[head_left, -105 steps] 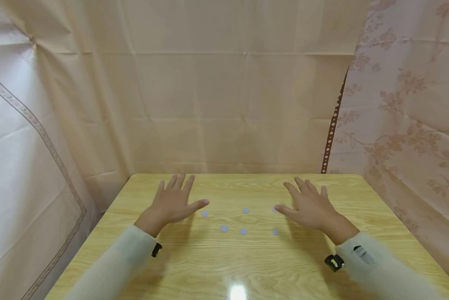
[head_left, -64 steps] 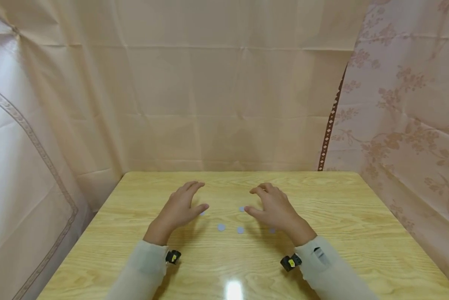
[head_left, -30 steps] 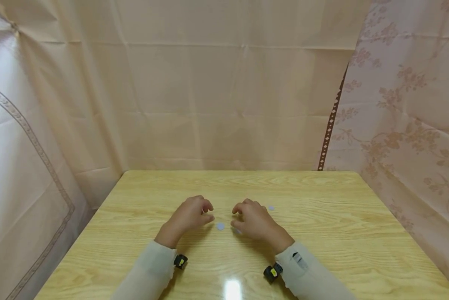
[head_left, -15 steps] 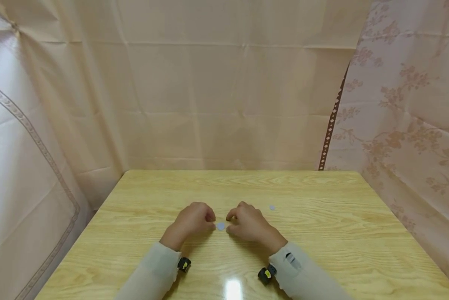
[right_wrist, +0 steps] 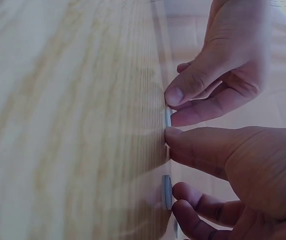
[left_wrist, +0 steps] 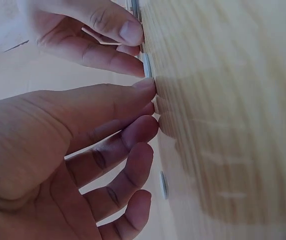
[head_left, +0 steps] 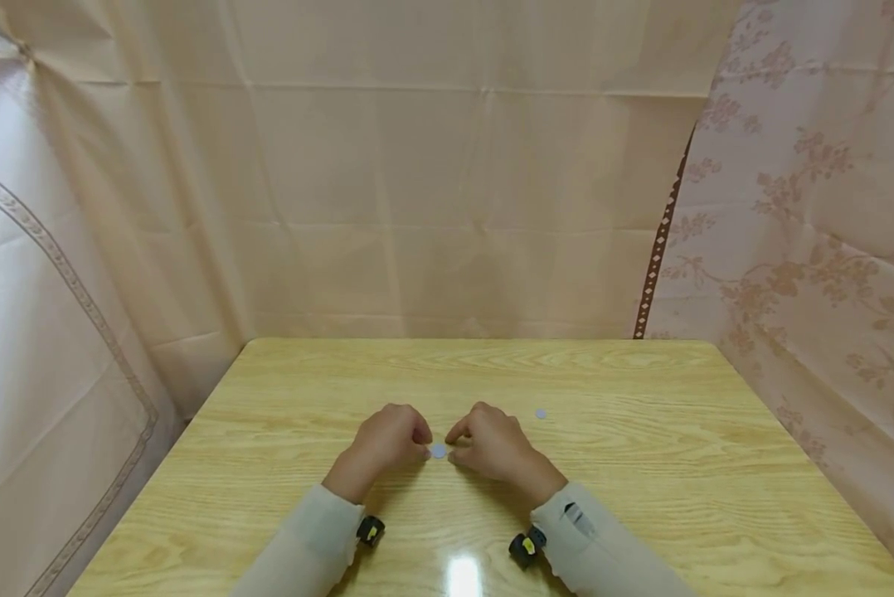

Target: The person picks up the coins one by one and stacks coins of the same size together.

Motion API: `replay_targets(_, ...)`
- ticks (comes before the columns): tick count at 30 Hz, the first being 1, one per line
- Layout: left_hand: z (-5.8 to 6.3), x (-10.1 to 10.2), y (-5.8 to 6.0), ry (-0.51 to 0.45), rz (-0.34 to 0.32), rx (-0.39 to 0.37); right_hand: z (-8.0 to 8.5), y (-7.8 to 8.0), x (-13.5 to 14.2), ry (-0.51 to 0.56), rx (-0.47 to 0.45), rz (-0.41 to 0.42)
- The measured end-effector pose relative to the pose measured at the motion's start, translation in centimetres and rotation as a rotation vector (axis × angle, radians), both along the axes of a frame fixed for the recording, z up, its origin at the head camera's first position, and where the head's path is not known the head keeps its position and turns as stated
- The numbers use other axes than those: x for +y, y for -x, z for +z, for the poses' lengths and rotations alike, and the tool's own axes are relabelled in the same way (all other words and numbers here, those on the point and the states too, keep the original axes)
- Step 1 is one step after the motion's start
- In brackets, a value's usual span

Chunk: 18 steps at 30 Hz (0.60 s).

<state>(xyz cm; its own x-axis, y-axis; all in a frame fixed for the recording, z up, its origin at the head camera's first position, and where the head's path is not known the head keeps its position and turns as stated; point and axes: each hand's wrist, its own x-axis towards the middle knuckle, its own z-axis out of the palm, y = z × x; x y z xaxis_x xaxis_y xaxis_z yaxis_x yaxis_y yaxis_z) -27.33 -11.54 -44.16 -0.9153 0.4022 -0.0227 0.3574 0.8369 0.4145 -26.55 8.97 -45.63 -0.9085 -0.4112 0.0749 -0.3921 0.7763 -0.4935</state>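
Note:
A small pale grey disc (head_left: 438, 450), thin and coin-like, lies flat on the wooden table between my hands. My left hand (head_left: 391, 435) pinches at its left edge, thumb and forefinger tips together there. From the other side my right hand (head_left: 495, 444) has its thumb and forefinger curled in at the right edge. Edge-on, the disc (left_wrist: 147, 65) shows between both thumbs in the left wrist view, and the right wrist view has the same disc (right_wrist: 168, 118) there too. Another disc (left_wrist: 163, 185) lies by my left hand's lower fingers, and one more disc (right_wrist: 167, 192) is beside my right hand's curled fingers.
A lone disc (head_left: 541, 413) lies further back, right of my right hand. The table (head_left: 641, 497) has light wood grain and ends at a beige curtain (head_left: 447, 207) behind. Patterned cloth (head_left: 828, 249) hangs along the right side, pale cloth (head_left: 44, 348) along the left.
Both hands have come down and inward from wide apart with spread fingers, curling in around the middle disc. Several other discs seen earlier are now hidden under the hands in the head view.

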Motion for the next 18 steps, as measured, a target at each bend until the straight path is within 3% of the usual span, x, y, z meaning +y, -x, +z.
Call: replay_targets(18,0.06,0.5,-0.53,-0.002,-0.025,0.026,-0.08,-0.43,-0.33,-0.02,0.004,-0.026)
